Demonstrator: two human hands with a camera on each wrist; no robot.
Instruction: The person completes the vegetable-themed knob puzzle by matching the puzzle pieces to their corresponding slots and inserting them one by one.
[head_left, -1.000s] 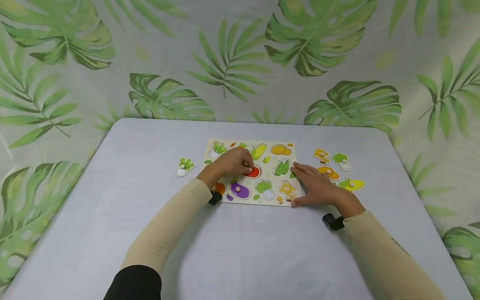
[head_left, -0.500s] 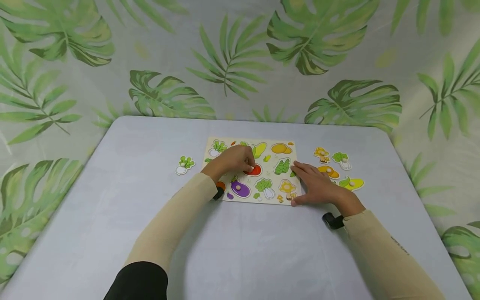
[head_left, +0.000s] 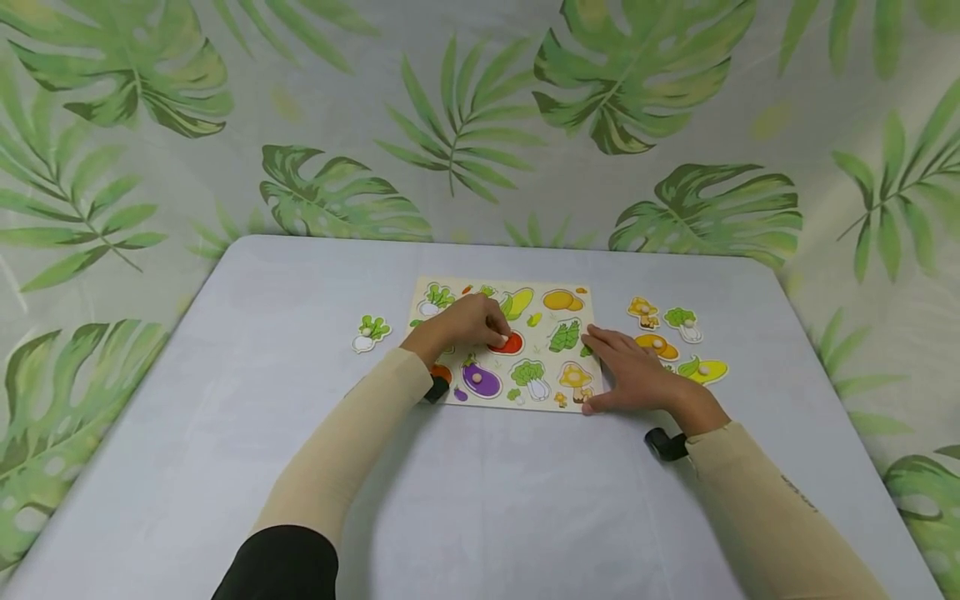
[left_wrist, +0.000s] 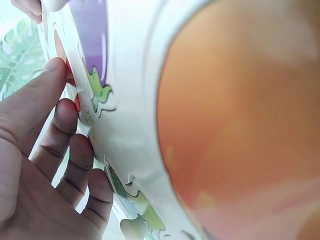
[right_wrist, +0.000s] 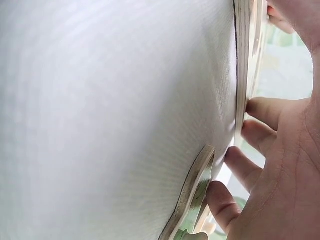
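Note:
A wooden vegetable puzzle board [head_left: 536, 346] lies on the table in the head view. Over its middle, my left hand [head_left: 463, 323] pinches a red tomato piece [head_left: 513, 342] between thumb and fingertips; the hand hides part of it. In the left wrist view, the left hand's [left_wrist: 55, 145] other fingers curl loosely beside the board. My right hand [head_left: 633, 371] is spread, its fingertips and thumb at the board's right edge. The right wrist view shows the right hand's [right_wrist: 277, 160] fingers against that edge. An eggplant piece [head_left: 482, 381] with a knob sits in the board.
Right of the right hand lie a mushroom piece [head_left: 643, 312], a leafy green piece [head_left: 683, 323], a potato piece [head_left: 657, 346] and a corn piece [head_left: 703, 369]. A radish piece [head_left: 370, 333] lies left of the board. White cloth [head_left: 480, 500] covers the table.
The left hand and forearm have shifted very slightly, still at the tomato piece. The right hand stays in place, and the loose pieces have not moved.

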